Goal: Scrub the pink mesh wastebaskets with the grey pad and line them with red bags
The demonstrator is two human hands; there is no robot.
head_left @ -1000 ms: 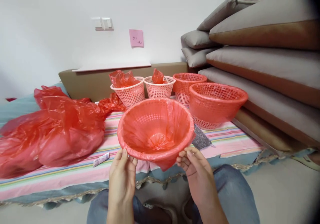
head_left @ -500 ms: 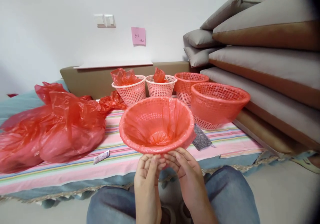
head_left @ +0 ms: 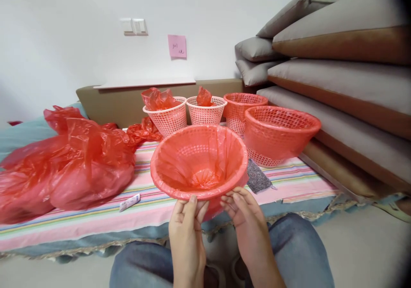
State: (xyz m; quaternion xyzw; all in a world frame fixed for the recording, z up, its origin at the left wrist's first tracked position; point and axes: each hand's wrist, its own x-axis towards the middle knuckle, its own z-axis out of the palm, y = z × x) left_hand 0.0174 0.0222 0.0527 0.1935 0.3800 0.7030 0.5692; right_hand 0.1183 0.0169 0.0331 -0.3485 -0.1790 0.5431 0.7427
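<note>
A wastebasket (head_left: 208,149) stands in front of me, its mouth tilted toward me. Lining it is a thin red plastic bag (head_left: 205,194), folded outward over the rim so that holes show only faintly through the film. My left hand (head_left: 187,224) is closed at the near rim, thumb on top, pinching the bag's edge. To its right, my right hand (head_left: 244,215) pinches the bag just under the rim, a small gap from the left. The fingertips of both hands are partly hidden by film and rim.
Two pale pink baskets (head_left: 205,112) with red bags stuffed inside stand behind. Two bag-lined baskets (head_left: 282,134) are at the right, near stacked cushions (head_left: 340,82). Red bags (head_left: 93,168) heap at the left, beside a small white packet (head_left: 129,202). A grey cloth (head_left: 259,176) lies right.
My hands have moved apart along the near rim, left hand leftward and right hand rightward. The basket has shifted slightly left.
</note>
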